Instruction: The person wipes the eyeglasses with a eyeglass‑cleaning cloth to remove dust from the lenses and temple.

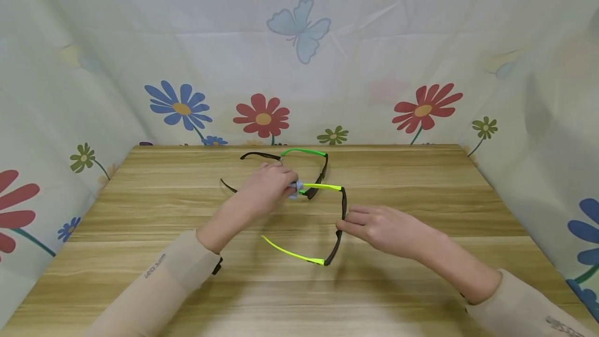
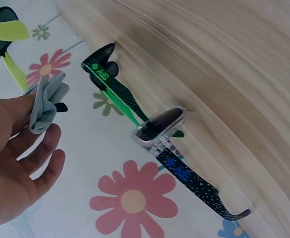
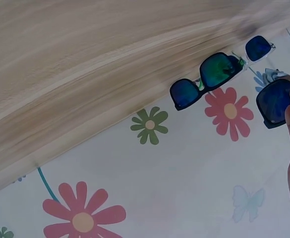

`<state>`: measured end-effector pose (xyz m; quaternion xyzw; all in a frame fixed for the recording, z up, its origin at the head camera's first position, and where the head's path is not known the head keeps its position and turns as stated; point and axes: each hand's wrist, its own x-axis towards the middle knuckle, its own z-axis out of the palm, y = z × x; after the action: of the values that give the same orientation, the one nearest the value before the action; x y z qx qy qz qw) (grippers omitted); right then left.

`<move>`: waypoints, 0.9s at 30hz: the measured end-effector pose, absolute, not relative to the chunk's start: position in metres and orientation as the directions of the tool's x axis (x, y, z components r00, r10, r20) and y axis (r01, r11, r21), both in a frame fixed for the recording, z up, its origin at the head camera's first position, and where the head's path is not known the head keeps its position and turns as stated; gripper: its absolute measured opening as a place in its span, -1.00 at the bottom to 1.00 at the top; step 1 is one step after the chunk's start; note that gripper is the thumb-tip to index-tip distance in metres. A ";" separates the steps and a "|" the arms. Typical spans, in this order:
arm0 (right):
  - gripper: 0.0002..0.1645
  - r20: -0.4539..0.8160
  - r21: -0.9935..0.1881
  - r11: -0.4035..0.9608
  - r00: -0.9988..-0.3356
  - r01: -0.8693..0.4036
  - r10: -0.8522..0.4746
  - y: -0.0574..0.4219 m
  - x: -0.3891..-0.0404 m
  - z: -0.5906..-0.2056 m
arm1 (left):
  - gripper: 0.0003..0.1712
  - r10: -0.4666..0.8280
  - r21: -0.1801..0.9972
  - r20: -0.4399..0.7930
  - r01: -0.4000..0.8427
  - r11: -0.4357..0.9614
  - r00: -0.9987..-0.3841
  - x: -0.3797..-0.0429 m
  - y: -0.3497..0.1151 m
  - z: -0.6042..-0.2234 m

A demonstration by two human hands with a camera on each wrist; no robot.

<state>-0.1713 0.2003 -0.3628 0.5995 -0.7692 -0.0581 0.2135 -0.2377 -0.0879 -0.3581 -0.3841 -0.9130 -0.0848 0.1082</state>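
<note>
My right hand [image 1: 386,228] pinches the middle of the front frame of a pair of black sunglasses with yellow-green temples [image 1: 292,253]. In my left hand [image 1: 264,183] a crumpled blue-grey cloth [image 2: 48,104] is pinched between thumb and fingers, around the end of one temple. A small dark tip pokes out of the cloth in the left wrist view. Behind my left hand, black sunglasses with green temples [image 1: 304,152] lie on the table. Beside them are clear-framed sunglasses with dark speckled temples [image 2: 184,178], partly hidden by my left hand in the head view.
The wood-grain table [image 1: 187,300] extends beneath both hands. A white curtain [image 1: 196,40] printed with flowers and a butterfly hangs behind the table and along both sides.
</note>
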 end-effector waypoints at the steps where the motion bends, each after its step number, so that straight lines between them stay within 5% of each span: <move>1: -0.49 0.268 0.343 0.275 -0.187 -0.898 -0.945 0.201 -0.172 -0.363 | -0.91 0.679 0.080 0.269 0.719 0.691 -0.683 -0.239 -0.090 -0.359; 6: -0.45 0.337 0.267 0.286 -0.189 -0.920 -0.922 0.207 -0.175 -0.365 | -0.89 0.664 0.110 0.297 0.716 0.690 -0.686 -0.243 -0.099 -0.363; 11: -0.70 0.395 0.170 0.312 -0.225 -0.935 -0.891 0.222 -0.179 -0.365 | -0.88 0.632 0.079 0.289 0.675 0.733 -0.720 -0.245 -0.112 -0.368; 16: -0.37 0.429 0.080 0.349 -0.284 -0.934 -0.858 0.246 -0.188 -0.366 | -0.87 0.575 0.068 0.283 0.614 0.786 -0.768 -0.246 -0.126 -0.370; 27: -0.29 0.449 -0.017 0.405 -0.369 -0.914 -0.814 0.281 -0.208 -0.376 | -0.87 0.578 0.066 0.281 0.616 0.785 -0.766 -0.244 -0.132 -0.370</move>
<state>-0.2077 0.2813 -0.3762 0.5288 -0.8167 0.1329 0.1888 -0.2443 -0.1322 -0.3695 -0.3189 -0.9365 -0.0774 0.1237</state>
